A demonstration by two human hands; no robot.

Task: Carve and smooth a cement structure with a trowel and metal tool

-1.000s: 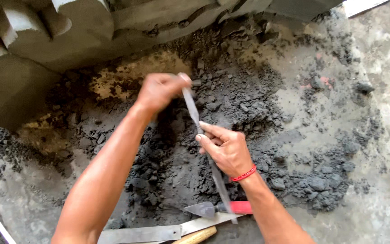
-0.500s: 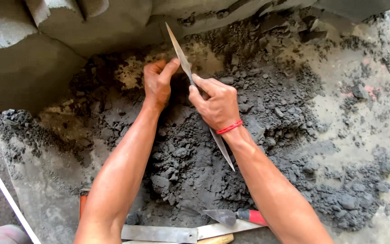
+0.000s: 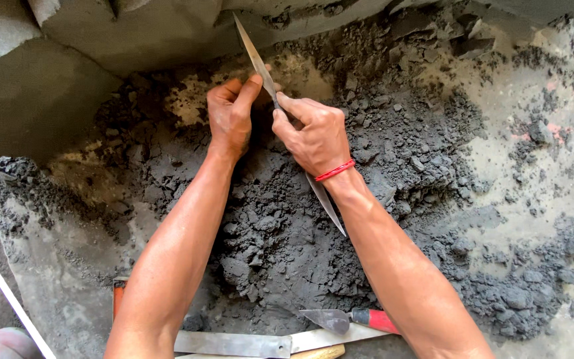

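Both your hands clench one long blade (image 3: 258, 61): right hand (image 3: 313, 136) around its middle, left hand (image 3: 230, 116) beside it. Its axis runs diagonally, tip toward the far wall (image 3: 154, 33), tail toward you, above the mortar (image 3: 287, 226).

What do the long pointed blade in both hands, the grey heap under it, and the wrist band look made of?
Pointed blade: seemingly bare steel, dull grey with a faint sheen, thin and flat, tapering to points at both ends. Grey heap: probably damp cement mortar or clay, matte, clumping into crumbs and lumps. Wrist band on the right hand: likely red thread or cord, thin and matte. The left hand also grips the blade.
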